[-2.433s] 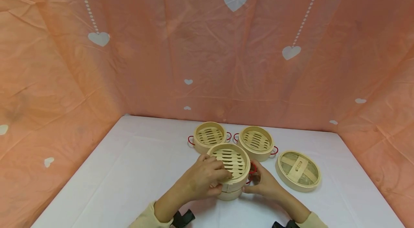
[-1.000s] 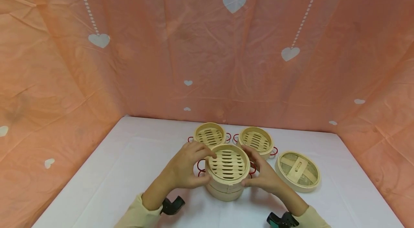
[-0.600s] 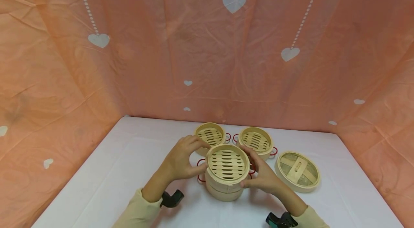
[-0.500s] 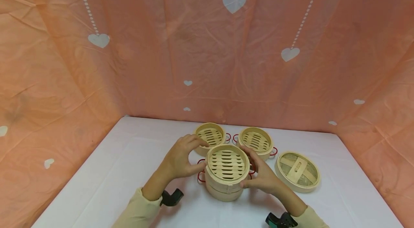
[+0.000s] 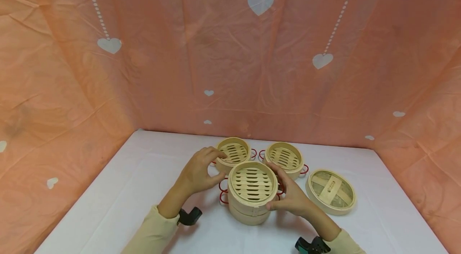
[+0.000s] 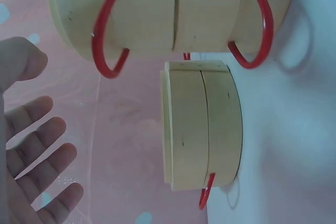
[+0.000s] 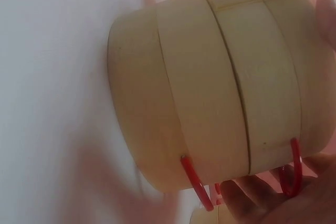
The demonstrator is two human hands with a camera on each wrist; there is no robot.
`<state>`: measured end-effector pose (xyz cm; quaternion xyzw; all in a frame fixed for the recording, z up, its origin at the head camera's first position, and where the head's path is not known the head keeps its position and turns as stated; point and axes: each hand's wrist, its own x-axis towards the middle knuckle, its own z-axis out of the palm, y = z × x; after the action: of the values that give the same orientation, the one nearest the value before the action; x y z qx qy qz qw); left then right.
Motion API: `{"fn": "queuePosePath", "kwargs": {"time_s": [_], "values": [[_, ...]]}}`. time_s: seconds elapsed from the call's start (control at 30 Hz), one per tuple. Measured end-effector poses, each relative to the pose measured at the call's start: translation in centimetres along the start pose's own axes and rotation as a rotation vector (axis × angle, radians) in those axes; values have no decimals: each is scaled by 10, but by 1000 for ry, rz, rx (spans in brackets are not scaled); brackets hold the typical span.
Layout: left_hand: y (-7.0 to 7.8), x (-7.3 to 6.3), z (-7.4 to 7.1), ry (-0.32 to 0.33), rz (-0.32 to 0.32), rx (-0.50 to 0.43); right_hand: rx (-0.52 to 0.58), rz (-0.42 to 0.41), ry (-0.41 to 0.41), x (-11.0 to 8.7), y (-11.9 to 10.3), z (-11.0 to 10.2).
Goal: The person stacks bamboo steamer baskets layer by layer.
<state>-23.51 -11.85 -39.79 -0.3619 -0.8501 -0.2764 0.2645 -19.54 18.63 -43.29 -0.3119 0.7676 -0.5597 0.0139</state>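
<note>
Two bamboo steamer baskets stand stacked at the front middle of the table, the upper basket [image 5: 253,183] showing its slatted floor. Beneath it is the lower basket [image 5: 248,217]; red handles stick out from both at the sides. My right hand [image 5: 291,197] holds the stack's right side, thumb in front and fingers reaching behind. In the right wrist view, those fingers [image 7: 252,195] lie by the upper basket's red handle. To the left, my left hand [image 5: 197,172] is apart from the stack with fingers spread; the left wrist view shows its fingers [image 6: 44,142] holding nothing.
Behind the stack stand a left steamer basket [image 5: 234,151] and a right steamer basket [image 5: 284,157], both with red handles. A round bamboo lid [image 5: 331,191] lies on the right of the white table [image 5: 144,174]. An orange heart-print curtain [image 5: 230,66] encloses the table.
My left hand has let go of the upper basket's left side and drawn away to the left, its fingers opening. My right hand stays at the right side of the stack, which stands still.
</note>
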Motion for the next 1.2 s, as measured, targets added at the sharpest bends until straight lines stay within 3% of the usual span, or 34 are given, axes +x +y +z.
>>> {"fn": "queuePosePath", "kwargs": {"time_s": [0.37,0.73,1.2], "values": [[-14,7,10,0,-11,32,-24,25,-2,1,0,-1],[-30,17,26,9,17,-18,-19,43,4,0,-1,0],[-40,22,37,-89,-14,-84,27,12,-20,0,2,0]]}}
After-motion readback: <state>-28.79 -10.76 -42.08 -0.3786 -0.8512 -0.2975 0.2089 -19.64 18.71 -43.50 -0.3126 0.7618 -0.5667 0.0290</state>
